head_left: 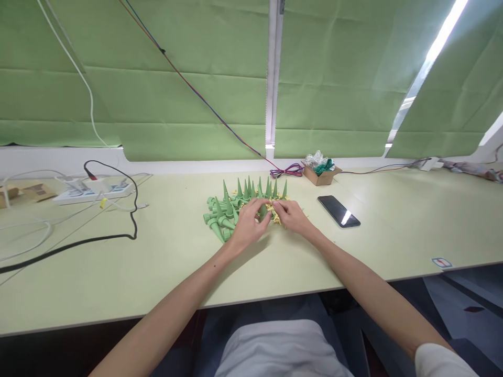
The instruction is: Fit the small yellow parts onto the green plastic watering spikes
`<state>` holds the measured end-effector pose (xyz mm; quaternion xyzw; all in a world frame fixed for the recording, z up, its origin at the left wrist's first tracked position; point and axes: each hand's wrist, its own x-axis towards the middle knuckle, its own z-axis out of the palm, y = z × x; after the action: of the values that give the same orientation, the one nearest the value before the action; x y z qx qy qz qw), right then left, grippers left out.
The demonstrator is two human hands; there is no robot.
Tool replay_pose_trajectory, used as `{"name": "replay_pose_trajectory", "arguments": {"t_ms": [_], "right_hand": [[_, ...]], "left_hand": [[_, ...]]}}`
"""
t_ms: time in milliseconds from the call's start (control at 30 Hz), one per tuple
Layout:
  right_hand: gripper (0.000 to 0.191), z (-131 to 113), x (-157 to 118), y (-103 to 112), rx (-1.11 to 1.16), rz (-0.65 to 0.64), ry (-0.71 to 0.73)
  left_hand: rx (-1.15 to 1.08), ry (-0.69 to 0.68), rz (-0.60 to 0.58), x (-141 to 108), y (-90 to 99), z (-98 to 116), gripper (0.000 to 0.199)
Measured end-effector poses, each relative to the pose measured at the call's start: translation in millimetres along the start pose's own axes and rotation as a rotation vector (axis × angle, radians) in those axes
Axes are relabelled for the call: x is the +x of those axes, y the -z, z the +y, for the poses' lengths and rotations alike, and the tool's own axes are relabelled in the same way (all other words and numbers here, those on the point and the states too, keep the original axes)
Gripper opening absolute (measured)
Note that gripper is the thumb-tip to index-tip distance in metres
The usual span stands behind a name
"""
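Green cone-shaped pieces (216,226) lie heaped on the table, and more green cones (251,189) stand upright in a row behind my hands. Small yellow pieces (277,219) are scattered under and around my fingers. My left hand (253,217) curls around a green cone, its thumb and fingers bent about it. Fingertips of my right hand (288,213) are pinched together beside those of the left, over the yellow pieces; what they hold is too small to make out.
A black phone (338,211) lies right of my hands. Behind it stands a small cardboard box (319,177) with plastic and green material. At the left, a power strip (94,191) and a black cable (98,239) lie on the pale table (157,283).
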<state>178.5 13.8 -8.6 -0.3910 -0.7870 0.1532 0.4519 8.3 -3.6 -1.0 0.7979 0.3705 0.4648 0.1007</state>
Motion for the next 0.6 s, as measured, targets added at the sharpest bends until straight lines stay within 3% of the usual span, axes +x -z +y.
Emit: {"name": "replay_pose_trajectory", "arguments": {"t_ms": [600], "right_hand": [[0.046, -9.8, -0.8, -2.3, 0.009, -0.016, -0.036]], "left_hand": [[0.039, -0.022, -0.009, -3.6, -2.0, -3.6, 0.013]]}}
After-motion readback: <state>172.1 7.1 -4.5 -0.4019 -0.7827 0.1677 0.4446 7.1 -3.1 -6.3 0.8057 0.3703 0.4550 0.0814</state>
